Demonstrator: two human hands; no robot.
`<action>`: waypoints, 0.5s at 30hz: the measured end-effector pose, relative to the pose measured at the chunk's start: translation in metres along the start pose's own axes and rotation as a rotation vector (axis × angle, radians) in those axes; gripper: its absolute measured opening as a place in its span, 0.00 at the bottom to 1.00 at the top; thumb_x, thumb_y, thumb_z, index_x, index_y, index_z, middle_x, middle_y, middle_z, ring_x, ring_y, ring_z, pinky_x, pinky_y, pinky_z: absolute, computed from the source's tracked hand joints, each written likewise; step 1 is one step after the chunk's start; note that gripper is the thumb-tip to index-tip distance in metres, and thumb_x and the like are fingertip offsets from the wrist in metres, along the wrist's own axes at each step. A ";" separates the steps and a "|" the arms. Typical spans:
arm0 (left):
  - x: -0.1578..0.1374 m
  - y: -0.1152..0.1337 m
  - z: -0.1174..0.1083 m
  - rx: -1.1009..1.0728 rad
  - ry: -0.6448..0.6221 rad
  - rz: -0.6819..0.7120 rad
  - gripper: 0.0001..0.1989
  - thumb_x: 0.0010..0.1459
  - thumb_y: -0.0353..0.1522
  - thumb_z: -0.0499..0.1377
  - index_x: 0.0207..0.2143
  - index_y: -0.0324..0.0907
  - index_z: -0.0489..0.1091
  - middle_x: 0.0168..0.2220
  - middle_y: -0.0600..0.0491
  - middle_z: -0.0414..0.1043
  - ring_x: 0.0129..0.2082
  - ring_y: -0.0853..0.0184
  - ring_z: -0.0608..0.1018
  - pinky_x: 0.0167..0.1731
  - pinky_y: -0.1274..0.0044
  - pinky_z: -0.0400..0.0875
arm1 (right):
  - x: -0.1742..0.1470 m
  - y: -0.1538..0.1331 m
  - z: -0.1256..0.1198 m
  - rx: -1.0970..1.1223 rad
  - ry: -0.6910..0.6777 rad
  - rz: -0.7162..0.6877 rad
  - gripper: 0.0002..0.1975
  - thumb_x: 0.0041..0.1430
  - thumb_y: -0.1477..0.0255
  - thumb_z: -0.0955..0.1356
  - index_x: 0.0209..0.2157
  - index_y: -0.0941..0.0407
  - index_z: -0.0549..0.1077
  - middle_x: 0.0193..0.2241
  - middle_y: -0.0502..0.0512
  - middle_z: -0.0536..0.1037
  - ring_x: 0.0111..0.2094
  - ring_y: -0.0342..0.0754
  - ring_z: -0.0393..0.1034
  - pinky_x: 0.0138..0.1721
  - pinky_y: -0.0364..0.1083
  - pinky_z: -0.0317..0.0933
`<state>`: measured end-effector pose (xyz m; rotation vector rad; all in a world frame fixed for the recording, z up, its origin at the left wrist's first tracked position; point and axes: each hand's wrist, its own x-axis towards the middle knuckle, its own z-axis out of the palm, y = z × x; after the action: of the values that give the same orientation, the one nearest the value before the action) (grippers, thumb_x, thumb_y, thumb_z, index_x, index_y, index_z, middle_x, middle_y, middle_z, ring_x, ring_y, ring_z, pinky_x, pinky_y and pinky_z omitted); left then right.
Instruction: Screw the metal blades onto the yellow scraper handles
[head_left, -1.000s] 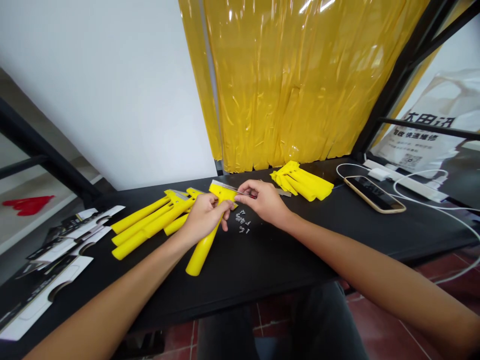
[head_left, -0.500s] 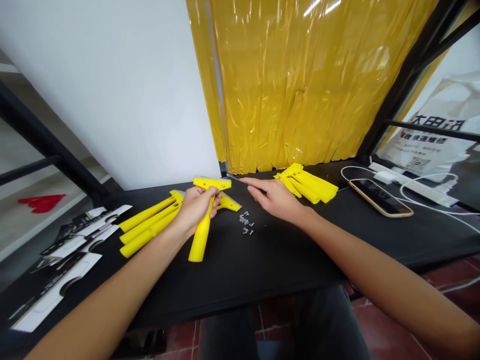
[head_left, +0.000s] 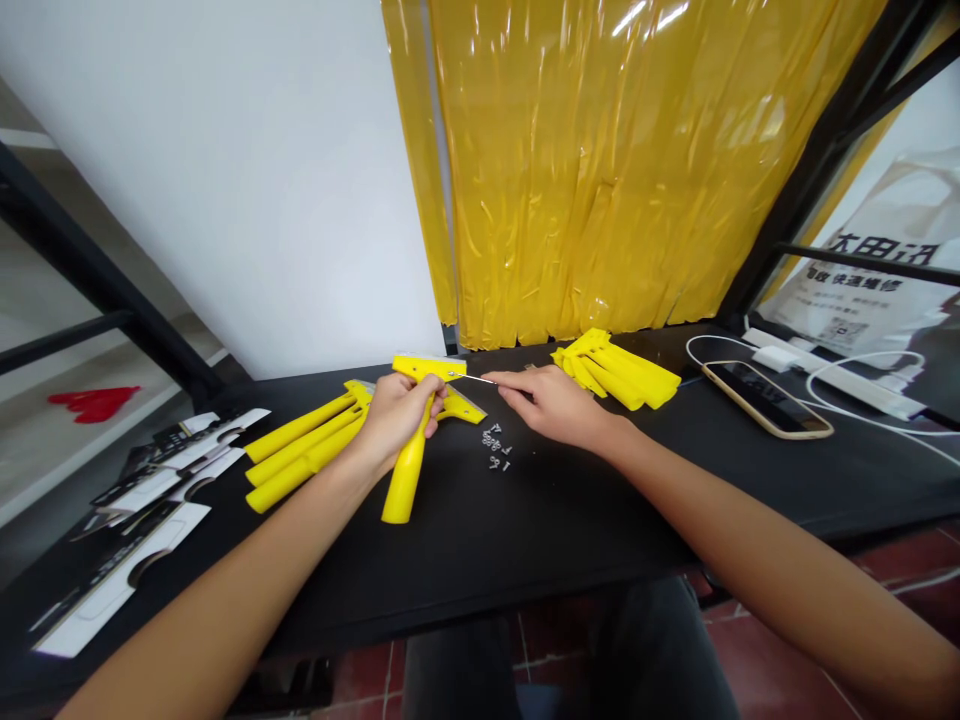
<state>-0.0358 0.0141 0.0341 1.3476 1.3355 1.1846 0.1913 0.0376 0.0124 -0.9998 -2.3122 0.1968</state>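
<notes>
My left hand (head_left: 399, 412) is closed around the handle of a yellow scraper (head_left: 405, 485), its wide head pointing away from me. Pinched in my right hand (head_left: 553, 402) is a screwdriver (head_left: 477, 379); its thin metal shaft shows, while the grip is hidden by the fingers. The tip meets the right end of the scraper's head, at a screw. Behind my left hand, part of another yellow scraper head (head_left: 463, 407) sticks out. Several small screws and nuts (head_left: 493, 440) lie loose on the black table between my hands. More yellow scrapers (head_left: 304, 452) rest left of my left wrist.
Yellow scraper parts (head_left: 622, 370) are piled beyond my right hand. A phone (head_left: 769, 398), white cables and a power strip (head_left: 847, 372) lie at the right. Printed card sleeves (head_left: 124, 580) cover the left side. A yellow plastic curtain (head_left: 592, 170) hangs behind the table.
My right hand has brought the screwdriver tip down and toward me, from beyond the scraper's head onto its right end. My left hand keeps its hold on the scraper.
</notes>
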 end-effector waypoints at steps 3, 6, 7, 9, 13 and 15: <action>-0.001 0.000 0.000 0.021 -0.008 0.014 0.08 0.52 0.30 0.59 0.21 0.41 0.68 0.16 0.56 0.63 0.12 0.75 0.64 0.14 0.77 0.57 | 0.000 0.001 0.000 0.005 -0.005 -0.008 0.21 0.69 0.69 0.62 0.60 0.47 0.73 0.39 0.54 0.83 0.35 0.52 0.73 0.38 0.50 0.61; -0.001 0.001 0.001 0.020 -0.009 0.022 0.07 0.51 0.30 0.58 0.21 0.41 0.67 0.16 0.56 0.63 0.12 0.75 0.64 0.14 0.78 0.57 | 0.000 0.000 0.000 -0.014 -0.010 -0.008 0.21 0.69 0.69 0.62 0.59 0.47 0.74 0.40 0.54 0.83 0.36 0.52 0.73 0.38 0.50 0.61; -0.001 0.000 0.001 0.025 -0.004 0.025 0.07 0.51 0.30 0.58 0.21 0.41 0.67 0.16 0.56 0.63 0.12 0.75 0.64 0.13 0.78 0.57 | 0.000 0.000 -0.001 -0.018 -0.012 -0.009 0.20 0.69 0.69 0.62 0.59 0.47 0.74 0.41 0.54 0.83 0.36 0.52 0.74 0.38 0.49 0.61; 0.000 -0.001 0.001 0.061 0.014 0.045 0.09 0.51 0.30 0.58 0.19 0.41 0.66 0.16 0.57 0.63 0.11 0.75 0.65 0.13 0.78 0.57 | 0.000 0.000 -0.001 -0.017 -0.021 -0.015 0.21 0.69 0.70 0.61 0.59 0.47 0.73 0.42 0.53 0.83 0.37 0.51 0.74 0.39 0.49 0.62; 0.002 -0.006 -0.001 0.238 0.029 0.146 0.13 0.52 0.32 0.58 0.16 0.42 0.62 0.14 0.56 0.64 0.10 0.73 0.67 0.13 0.77 0.58 | -0.001 -0.001 -0.001 -0.016 -0.019 -0.021 0.20 0.69 0.70 0.61 0.58 0.49 0.74 0.41 0.55 0.81 0.38 0.51 0.74 0.41 0.49 0.64; 0.004 -0.008 -0.004 0.324 0.037 0.193 0.14 0.53 0.32 0.57 0.16 0.42 0.62 0.13 0.57 0.64 0.10 0.72 0.68 0.14 0.78 0.60 | -0.001 -0.001 -0.001 0.017 0.032 -0.018 0.20 0.67 0.70 0.64 0.58 0.52 0.72 0.43 0.57 0.79 0.40 0.51 0.73 0.43 0.49 0.65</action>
<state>-0.0415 0.0180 0.0272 1.7251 1.4972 1.1578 0.1915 0.0366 0.0131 -0.9665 -2.2860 0.1913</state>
